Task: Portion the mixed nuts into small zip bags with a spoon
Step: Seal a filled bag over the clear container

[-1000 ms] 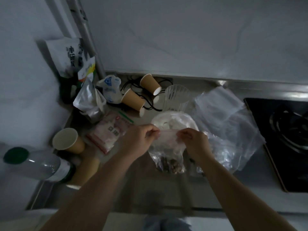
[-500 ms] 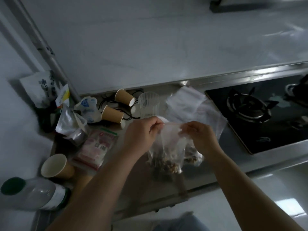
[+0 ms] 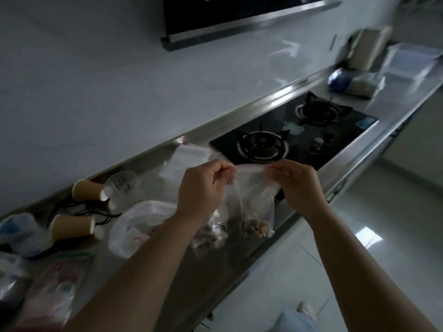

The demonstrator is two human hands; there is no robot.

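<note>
So the small zip bag [image 3: 249,200] is up in the air over the front edge of the counter [image 3: 311,190], nuts [image 3: 251,227] pooled at the bottom of it. My left hand [image 3: 203,188] is pinching the top strip on one end, right hand [image 3: 297,185] pinching the other end, both closed tight on the bag's seal line. Can't tell from here whether the zip is actually sealed or not.

Behind it and a bit lower there's a second clear bag with nuts [image 3: 208,236] lying on the counter, right against the hanging one. To the left of that, a crumpled white plastic bag [image 3: 139,221]. Further left: two paper cups [image 3: 74,227] on their sides, a clear plastic cup [image 3: 122,185], a black cable [image 3: 91,212], and a pink-labelled packet [image 3: 55,283] near the bottom corner.

Right of the hands is the gas hob [image 3: 297,137], its front corner just beyond the bag. The counter lip runs diagonally; past it is open floor [image 3: 359,236], lots of room there. More flat clear bags [image 3: 189,156] sit against the back wall.
</note>
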